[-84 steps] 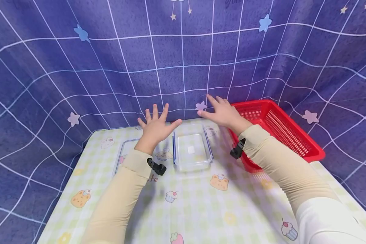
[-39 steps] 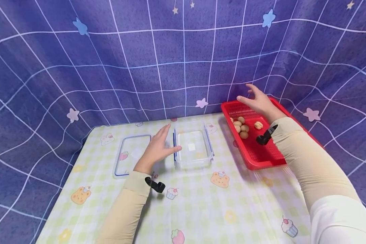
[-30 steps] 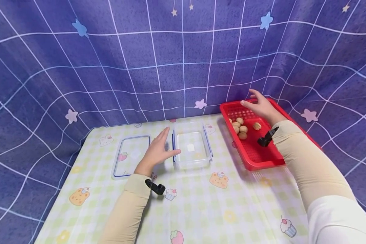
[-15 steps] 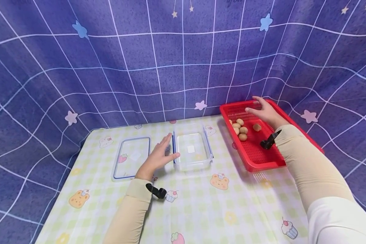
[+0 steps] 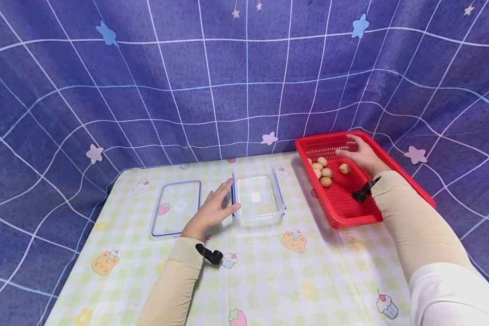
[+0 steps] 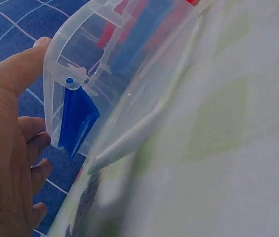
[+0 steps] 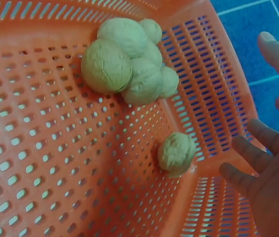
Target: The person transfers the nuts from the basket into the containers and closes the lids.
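Observation:
My left hand [image 5: 213, 209] is at the left side of a clear plastic food container [image 5: 258, 199] with blue clips. Its fingers are spread and hold nothing. In the left wrist view the thumb [image 6: 23, 64] lies along the container's rim; I cannot tell whether it touches. My right hand [image 5: 362, 156] hovers over a red plastic basket [image 5: 337, 221], fingers loosely bent around air. One walnut [image 5: 344, 168] lies alone just below and left of that hand. Several more walnuts [image 7: 124, 64] are bunched against the basket's side.
A clear lid [image 5: 175, 208] with a blue seal lies flat on the table, left of the container. A pale checked cloth [image 5: 265, 285] with cartoon prints covers the table. Behind it hangs a blue gridded curtain [image 5: 265, 63] with stars.
The right hand has moved right over the basket and then lowered into it, uncovering the walnuts to view. My left hand has come down beside the container, its fingers less widely spread.

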Demonstrator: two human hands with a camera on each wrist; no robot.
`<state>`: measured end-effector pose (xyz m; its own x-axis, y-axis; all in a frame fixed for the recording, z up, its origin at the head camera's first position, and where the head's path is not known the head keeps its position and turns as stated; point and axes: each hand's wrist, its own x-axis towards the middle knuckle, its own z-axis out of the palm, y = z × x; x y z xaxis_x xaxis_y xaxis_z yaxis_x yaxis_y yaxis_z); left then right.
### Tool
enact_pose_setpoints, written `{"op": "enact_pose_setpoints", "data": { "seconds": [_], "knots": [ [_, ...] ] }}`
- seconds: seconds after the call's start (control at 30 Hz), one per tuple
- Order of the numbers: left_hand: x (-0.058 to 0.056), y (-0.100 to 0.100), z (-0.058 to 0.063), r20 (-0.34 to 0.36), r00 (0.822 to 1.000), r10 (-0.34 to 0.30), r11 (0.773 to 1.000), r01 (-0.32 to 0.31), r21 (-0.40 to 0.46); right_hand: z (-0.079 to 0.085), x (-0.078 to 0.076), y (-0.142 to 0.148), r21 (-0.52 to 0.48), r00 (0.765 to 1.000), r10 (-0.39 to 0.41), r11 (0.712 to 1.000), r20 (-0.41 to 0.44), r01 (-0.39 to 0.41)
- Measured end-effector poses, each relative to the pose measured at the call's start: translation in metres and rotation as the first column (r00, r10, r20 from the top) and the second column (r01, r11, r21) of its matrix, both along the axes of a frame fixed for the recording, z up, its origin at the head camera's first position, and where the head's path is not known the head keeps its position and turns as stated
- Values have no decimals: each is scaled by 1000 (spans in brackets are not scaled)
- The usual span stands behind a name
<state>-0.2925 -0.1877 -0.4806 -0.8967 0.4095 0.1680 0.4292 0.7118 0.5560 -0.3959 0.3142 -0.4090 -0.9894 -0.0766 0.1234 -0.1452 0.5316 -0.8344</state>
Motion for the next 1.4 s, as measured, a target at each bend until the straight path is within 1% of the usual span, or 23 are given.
{"op": "enact_pose_setpoints", "data": {
  "seconds": [0.17, 0.3, 0.53, 0.7, 0.83, 0.93, 1.03, 1.13, 1.23, 1.4],
  "knots": [
    [1, 2, -2, -56, 998, -3, 999, 1, -46, -6, -1, 5, 22, 999, -8, 1000, 31, 7],
    [1, 2, -3, -97, 995, -6, 997, -2, -82, -10, -2, 9, 62, 999, -7, 998, 45, 4],
    [3, 1, 0, -107, 994, -18, 995, 8, -95, -14, -6, 12, 88, 998, 13, 996, 62, -19],
    [1, 0, -2, -134, 991, -31, 994, 17, -105, -18, -7, 13, 129, 997, 30, 991, 74, -39],
    [0, -1, -5, -159, 987, -38, 996, 24, -89, -21, -10, 15, 135, 992, 50, 989, 115, -65],
    [-1, -2, -8, -167, 985, -42, 997, 31, -69, -23, -11, 16, 132, 987, 65, 988, 149, -85],
    [-2, -2, -10, -177, 983, -50, 998, 42, -52, -24, -10, 18, 145, 984, 67, 985, 165, -91],
    [-3, -2, -12, -172, 984, -52, 998, 45, -46, -25, -10, 20, 150, 981, 72, 984, 182, -101],
    [-5, -3, -12, -158, 986, -56, 997, 46, -65, -25, -10, 20, 141, 976, 92, 983, 196, -121],
    [-6, -4, -7, -130, 989, -71, 992, 58, -108, -25, -9, 21, 147, 973, 117, 978, 197, -147]
  ]
}}
